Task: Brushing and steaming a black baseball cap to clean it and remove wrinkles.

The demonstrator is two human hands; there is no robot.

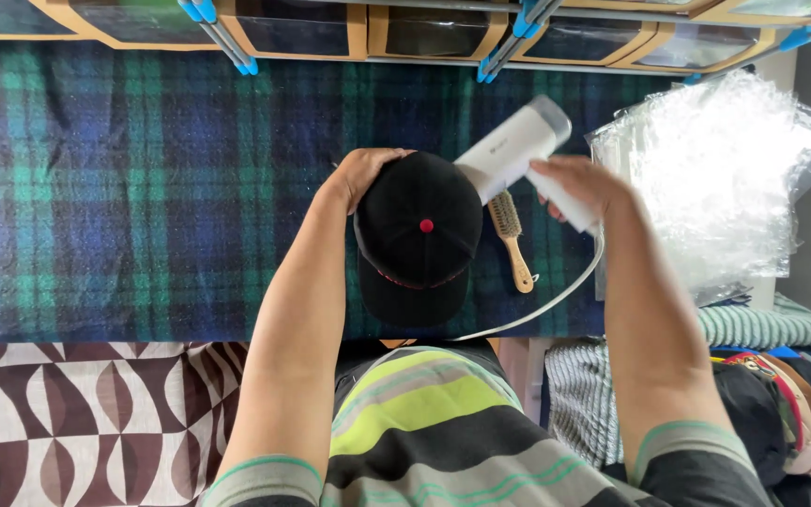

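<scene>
The biggest thing here is the plaid cloth (124, 188), blue and green, covering the whole work surface. Along its far edge sits a row of wood-framed bins (293, 28) with dark see-through fronts; can't tell what's inside them, too dark. Off to the right there's a heap of clear plastic bags (715, 178), crinkly and piled loose. Down in the right corner a stack of caps (790, 413) lies next to some striped fabric.

Middle of the cloth: a black cap (417, 239) with a red button on top, brim pointing toward the person. The left hand (363, 174) is cupped over the far-left edge of its crown, fingers curled and gripping it. The right hand (579, 188) is wrapped tight around the handle of a white steamer (511, 150), whose head is tipped toward the cap's crown, just beside it. A white cord (556, 300) loops away from it. Between cap and right hand lies a little wooden brush (511, 239), flat on the cloth.
</scene>
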